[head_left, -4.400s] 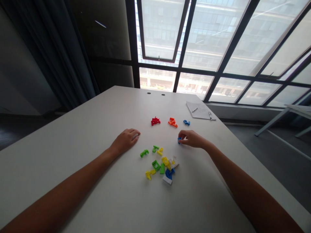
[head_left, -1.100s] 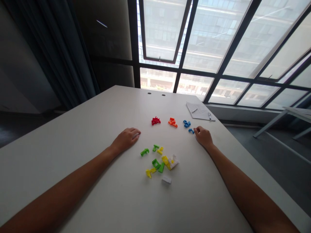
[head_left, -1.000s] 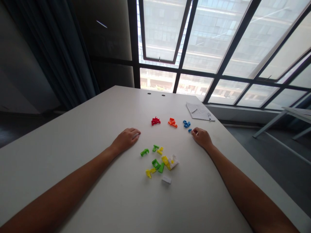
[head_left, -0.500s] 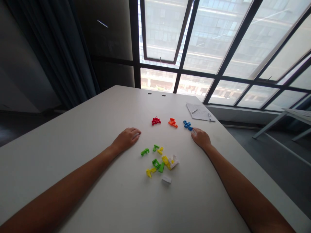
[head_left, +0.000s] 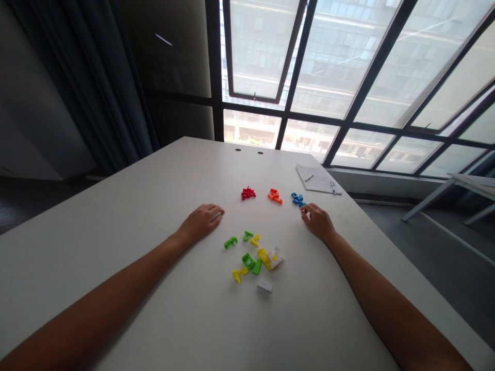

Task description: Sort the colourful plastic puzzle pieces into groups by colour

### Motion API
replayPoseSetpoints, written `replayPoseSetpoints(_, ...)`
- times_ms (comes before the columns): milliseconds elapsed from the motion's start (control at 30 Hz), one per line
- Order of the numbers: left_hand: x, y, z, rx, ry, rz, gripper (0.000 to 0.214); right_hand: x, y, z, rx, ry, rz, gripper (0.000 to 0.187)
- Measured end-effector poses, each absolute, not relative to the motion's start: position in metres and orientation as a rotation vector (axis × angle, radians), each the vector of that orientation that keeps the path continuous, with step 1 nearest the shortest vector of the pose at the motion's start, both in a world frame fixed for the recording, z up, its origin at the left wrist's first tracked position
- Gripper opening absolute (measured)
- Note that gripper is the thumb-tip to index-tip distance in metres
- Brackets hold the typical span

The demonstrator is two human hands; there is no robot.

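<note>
My left hand [head_left: 201, 221] rests palm-down on the white table [head_left: 116, 216], fingers loosely curled, holding nothing. My right hand [head_left: 317, 220] lies just right of a small pile of blue pieces [head_left: 297, 199], its fingertips close to them and nothing visible in its grip. Further left sit an orange pile [head_left: 274, 196] and a red pile [head_left: 247, 193]. Between my arms lies a mixed cluster of green [head_left: 248, 260], yellow [head_left: 264, 256] and white pieces [head_left: 277, 256], with one white piece [head_left: 265, 286] apart nearer me.
A sheet of paper [head_left: 317, 179] with a pen [head_left: 333, 186] lies at the table's far right. Two cable holes [head_left: 248, 151] mark the far edge. Large windows stand beyond, a dark curtain at left, another table's legs [head_left: 436, 198] at right.
Since the oldest frame the blue pieces in the near cluster are gone and the far blue pile has grown. Over the last second my right hand slid a blue piece into that pile.
</note>
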State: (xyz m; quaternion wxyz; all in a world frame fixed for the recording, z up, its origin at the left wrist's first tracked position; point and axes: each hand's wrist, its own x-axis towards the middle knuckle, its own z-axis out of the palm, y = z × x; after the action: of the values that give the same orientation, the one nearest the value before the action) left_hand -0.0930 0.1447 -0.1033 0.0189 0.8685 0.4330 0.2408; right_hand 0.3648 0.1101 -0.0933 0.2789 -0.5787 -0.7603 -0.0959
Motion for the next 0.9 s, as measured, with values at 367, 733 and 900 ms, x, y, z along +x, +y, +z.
replayPoseSetpoints(367,-0.094,0.145,-0.104,2.69,1.346,0.745,0.032,0.27,0.077,-0.059,-1.076,-2.378,0.724,0.014)
replayPoseSetpoints(733,-0.093,0.143,-0.103,2.689,1.352,0.747,0.031,0.234,0.058,-0.06,-0.864,-2.517,0.519,0.034)
replayPoseSetpoints(900,-0.093,0.143,-0.103,2.695,1.349,0.735,0.032,0.242,0.063,-0.061,-0.92,-2.544,0.57,0.025)
